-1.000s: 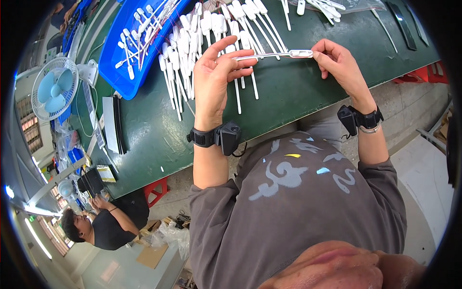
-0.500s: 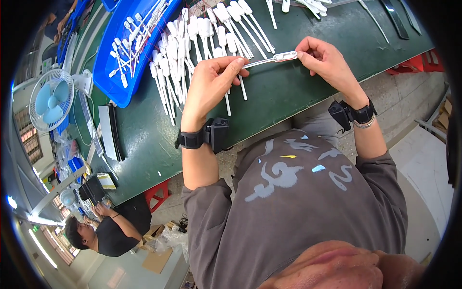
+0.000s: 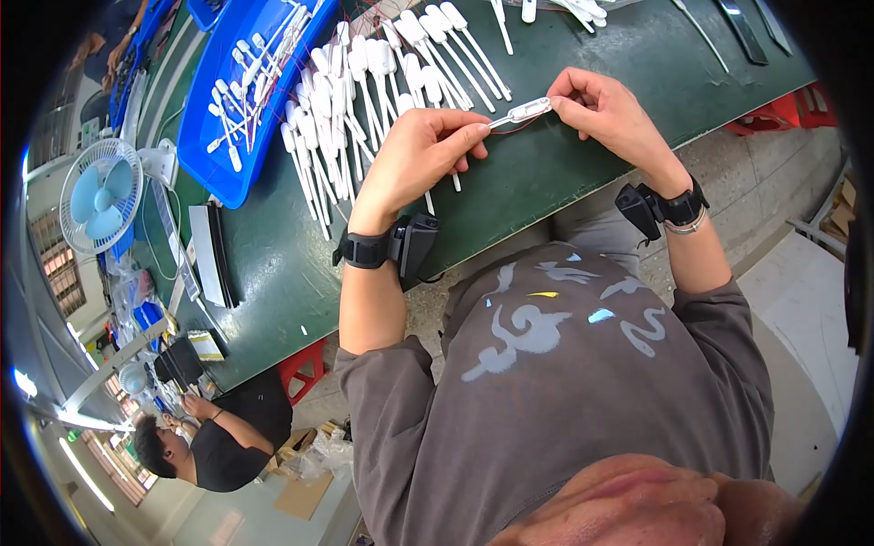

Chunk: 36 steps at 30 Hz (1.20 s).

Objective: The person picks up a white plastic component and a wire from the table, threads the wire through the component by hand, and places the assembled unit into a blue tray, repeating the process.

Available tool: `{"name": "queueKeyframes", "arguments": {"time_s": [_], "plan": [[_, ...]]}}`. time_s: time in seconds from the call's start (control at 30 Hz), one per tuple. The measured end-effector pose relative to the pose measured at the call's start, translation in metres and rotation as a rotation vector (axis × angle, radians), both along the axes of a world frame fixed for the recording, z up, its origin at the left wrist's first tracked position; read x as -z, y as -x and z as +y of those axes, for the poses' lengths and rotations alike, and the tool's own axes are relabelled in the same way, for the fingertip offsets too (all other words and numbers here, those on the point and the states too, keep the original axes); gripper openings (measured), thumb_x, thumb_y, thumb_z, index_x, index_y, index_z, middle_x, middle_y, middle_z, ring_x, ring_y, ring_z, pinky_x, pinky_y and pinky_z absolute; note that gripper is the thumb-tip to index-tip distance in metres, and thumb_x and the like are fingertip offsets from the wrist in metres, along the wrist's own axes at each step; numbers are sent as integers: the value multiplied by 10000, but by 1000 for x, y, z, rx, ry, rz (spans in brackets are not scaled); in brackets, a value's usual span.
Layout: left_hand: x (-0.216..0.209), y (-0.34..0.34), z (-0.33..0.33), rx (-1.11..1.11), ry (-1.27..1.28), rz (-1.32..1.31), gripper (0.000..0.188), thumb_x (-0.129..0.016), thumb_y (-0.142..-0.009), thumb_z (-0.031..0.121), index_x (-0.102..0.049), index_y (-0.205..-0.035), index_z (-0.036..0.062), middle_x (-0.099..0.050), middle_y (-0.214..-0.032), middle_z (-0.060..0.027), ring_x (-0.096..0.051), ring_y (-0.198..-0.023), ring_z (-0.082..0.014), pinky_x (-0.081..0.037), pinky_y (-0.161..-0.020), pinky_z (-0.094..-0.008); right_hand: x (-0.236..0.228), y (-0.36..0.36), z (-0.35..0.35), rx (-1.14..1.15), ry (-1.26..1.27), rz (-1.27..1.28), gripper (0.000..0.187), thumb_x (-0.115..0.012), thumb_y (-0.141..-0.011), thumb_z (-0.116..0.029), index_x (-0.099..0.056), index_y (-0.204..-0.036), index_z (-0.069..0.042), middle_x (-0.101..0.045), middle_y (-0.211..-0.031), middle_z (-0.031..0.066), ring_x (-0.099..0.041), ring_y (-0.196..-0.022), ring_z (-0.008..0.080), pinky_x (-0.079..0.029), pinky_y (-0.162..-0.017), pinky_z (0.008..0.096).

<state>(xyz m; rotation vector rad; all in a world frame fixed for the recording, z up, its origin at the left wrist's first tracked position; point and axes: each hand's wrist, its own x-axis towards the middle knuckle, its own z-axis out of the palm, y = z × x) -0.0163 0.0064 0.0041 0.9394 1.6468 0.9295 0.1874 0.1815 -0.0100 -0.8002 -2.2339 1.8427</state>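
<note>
Stretched between my hands above the green table is a slim white plastic stick (image 3: 530,110) with a wider head, shaped like a digital thermometer. A pale oblong recess shows in its head, and a thin red wire hangs below the stem. My left hand (image 3: 426,156) pinches the stem end between thumb and fingers, hiding that tip. At the head's far end, my right hand (image 3: 608,116) is closed with thumb and forefinger on the tip. Left of my left hand lies a pile of similar white sticks (image 3: 328,123), partly covered by that hand.
A blue tray (image 3: 238,193) at the far left holds more white sticks and red wires. Dark flat strips (image 3: 745,36) and a thin stick (image 3: 701,38) lie at the far right. Left are a fan (image 3: 102,196) and a seated co-worker (image 3: 228,446). A red stool (image 3: 302,371) stands below the table.
My left hand has slid right along the stem, closer to the head. The red wire now hangs lower in a loop. My right hand has shifted slightly left with the head.
</note>
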Motion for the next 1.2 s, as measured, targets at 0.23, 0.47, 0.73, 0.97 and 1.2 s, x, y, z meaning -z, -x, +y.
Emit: {"name": "queueKeyframes", "arguments": {"time_s": [0.23,0.47,0.73,0.97,1.2], "plan": [[-18,-10,5,218,-145,551,277,-621,-968,242,-717,-1134,43,-733,-833,-122,-697,-725,-247,-533,-675,-346,-2,1,1,-22,-9,-11,179,-596,-972,-230,-609,-947,-53,-497,-751,-70,-451,-650,24,-379,-588,198],[-29,-1,-15,65,-130,709,284,-587,-983,235,-705,-1160,47,-736,-845,-127,-697,-749,-258,-526,-693,-350,2,0,3,7,37,20,189,-600,-977,-233,-609,-954,-45,-512,-760,-65,-463,-645,24,-388,-590,196],[-22,25,-48,-76,-30,259,311,-545,-1020,216,-684,-1233,37,-733,-861,-65,-649,-749,-113,-503,-637,-273,7,0,7,8,77,30,196,-597,-989,-239,-609,-968,-44,-523,-773,-60,-464,-638,23,-392,-591,193],[-12,20,-39,-102,-16,-64,265,-608,-992,159,-713,-1171,-6,-721,-897,-13,-631,-768,-55,-495,-617,-202,7,-1,6,12,57,13,188,-594,-987,-230,-608,-973,-43,-522,-771,-59,-460,-634,22,-388,-586,193],[-4,8,-40,-185,-61,179,179,-659,-946,113,-753,-1066,19,-724,-921,-31,-636,-729,-81,-500,-613,-250,-2,-1,0,57,-61,-24,187,-591,-983,-228,-610,-961,-43,-515,-759,-64,-452,-616,20,-377,-566,198]]}}
